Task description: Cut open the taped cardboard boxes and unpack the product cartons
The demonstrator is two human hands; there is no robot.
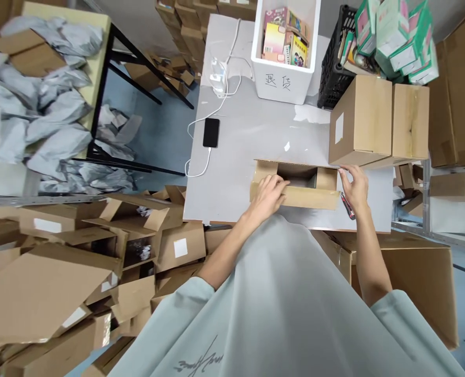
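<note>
Cardboard box (311, 198) against curled left fingers (281, 185), beside slightly parted right fingers (350, 169)

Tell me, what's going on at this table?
A person is handling an open cardboard box on the grey table. The left hand is at the box's left side, fingers by the opening; the right hand is at its far right corner. A red and black cutter lies beside the box. What's inside is hard to make out.
</note>
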